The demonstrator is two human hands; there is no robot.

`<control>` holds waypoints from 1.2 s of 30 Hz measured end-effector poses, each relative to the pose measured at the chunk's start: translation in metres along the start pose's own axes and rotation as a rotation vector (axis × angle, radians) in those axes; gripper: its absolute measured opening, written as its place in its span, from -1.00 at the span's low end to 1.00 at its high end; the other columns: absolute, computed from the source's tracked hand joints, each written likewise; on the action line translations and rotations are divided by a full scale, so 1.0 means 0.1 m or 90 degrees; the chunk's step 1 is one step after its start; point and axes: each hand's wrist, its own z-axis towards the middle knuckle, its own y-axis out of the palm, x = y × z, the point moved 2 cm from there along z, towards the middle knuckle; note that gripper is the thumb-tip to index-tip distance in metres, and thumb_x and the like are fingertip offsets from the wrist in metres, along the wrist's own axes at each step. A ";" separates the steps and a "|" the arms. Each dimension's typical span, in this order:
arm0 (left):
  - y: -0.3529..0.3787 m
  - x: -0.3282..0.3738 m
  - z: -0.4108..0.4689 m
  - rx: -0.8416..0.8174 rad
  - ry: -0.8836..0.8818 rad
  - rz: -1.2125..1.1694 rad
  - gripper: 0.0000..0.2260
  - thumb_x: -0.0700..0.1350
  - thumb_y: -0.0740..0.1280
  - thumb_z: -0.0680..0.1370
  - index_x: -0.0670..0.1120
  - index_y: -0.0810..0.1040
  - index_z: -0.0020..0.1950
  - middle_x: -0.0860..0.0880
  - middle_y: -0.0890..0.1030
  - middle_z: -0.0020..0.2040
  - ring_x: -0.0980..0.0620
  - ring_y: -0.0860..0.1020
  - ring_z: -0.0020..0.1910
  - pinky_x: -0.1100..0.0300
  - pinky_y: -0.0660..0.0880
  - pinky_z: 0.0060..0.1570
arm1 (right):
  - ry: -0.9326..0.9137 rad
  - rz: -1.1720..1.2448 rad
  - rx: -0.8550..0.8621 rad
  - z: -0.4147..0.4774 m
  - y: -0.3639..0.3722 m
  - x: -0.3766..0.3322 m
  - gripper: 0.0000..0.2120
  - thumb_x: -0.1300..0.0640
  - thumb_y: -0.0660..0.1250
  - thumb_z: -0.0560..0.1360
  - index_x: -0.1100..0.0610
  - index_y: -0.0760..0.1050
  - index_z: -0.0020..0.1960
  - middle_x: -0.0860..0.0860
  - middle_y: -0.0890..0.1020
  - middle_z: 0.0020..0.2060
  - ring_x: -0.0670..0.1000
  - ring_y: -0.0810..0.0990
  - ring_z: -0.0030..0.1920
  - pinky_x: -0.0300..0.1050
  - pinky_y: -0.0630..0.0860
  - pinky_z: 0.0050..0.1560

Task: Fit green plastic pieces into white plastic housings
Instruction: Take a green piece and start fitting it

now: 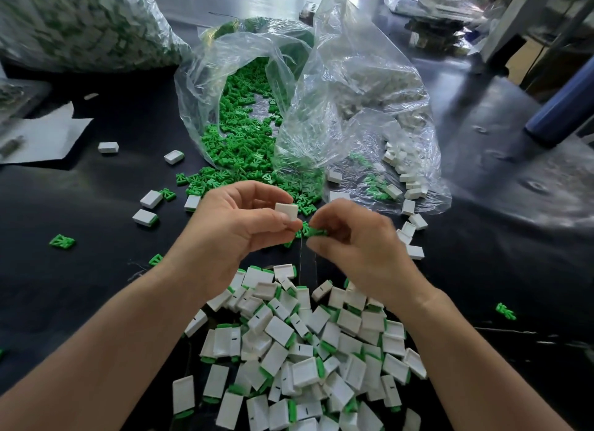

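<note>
Holding a white housing (287,210) between thumb and curled fingers, the left hand (238,225) is raised just in front of the mouth of the clear bag of green pieces (205,77), on the wearer's side of it. The right hand (356,247), equally near the bag mouth, pinches one green piece (316,232) between thumb and bent fingertips. The piece lies close below the housing's lower corner and is not seated in it.

Green pieces spill from the bag mouth (205,181) onto the black table (96,286). To the right of the bag, touching it, a second clear bag (369,87) contains empty white housings, several of which lie scattered at its opening (413,186). Farther from the bag than the hands, nearest the wearer, is a heap of assembled units (305,350), white housings with green edges showing. To the left of the bag lie two stray housings (108,147), a white sheet (48,135) and a lone green piece (62,241). Behind the bag to its left stands a large filled sack (80,22); its contents are blurred.
</note>
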 end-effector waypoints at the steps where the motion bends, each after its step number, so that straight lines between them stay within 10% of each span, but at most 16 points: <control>1: 0.01 0.00 -0.01 -0.006 -0.005 0.000 -0.85 -0.38 0.34 0.28 -0.21 0.54 -0.20 -0.10 0.62 -0.35 0.01 0.65 -0.34 0.23 0.61 -0.29 | 0.002 0.078 0.023 0.00 -0.04 -0.01 -0.82 0.25 0.45 0.37 0.00 0.54 -0.18 -0.09 0.57 -0.34 -0.13 0.51 -0.30 -0.25 0.49 -0.20; 25: 0.04 -0.04 -0.03 -0.026 0.014 0.100 -0.80 -0.25 0.42 0.16 -0.18 0.57 -0.24 -0.08 0.63 -0.38 0.03 0.63 -0.40 0.27 0.56 -0.39 | -0.063 0.116 0.058 -0.06 -0.05 -0.10 -0.70 0.32 0.38 0.43 -0.10 0.49 -0.20 -0.16 0.56 -0.35 -0.22 0.50 -0.32 -0.40 0.42 -0.24; 31: 0.05 -0.03 -0.04 -0.039 0.019 0.086 -0.79 -0.24 0.43 0.14 -0.17 0.58 -0.25 -0.11 0.64 -0.36 0.02 0.63 -0.39 0.27 0.56 -0.40 | -0.010 0.173 0.052 -0.06 -0.06 -0.08 -0.81 0.22 0.34 0.47 -0.08 0.52 -0.17 0.05 0.62 -0.28 0.12 0.59 -0.20 0.13 0.55 -0.10; 36: 0.05 -0.02 -0.04 -0.033 0.032 0.092 -0.75 -0.15 0.46 0.10 -0.14 0.58 -0.27 -0.11 0.64 -0.35 0.01 0.63 -0.38 0.27 0.56 -0.39 | -0.003 0.067 0.000 -0.06 -0.01 -0.08 -0.80 0.12 0.27 0.53 -0.09 0.48 -0.25 0.01 0.60 -0.35 0.10 0.57 -0.26 0.18 0.52 -0.18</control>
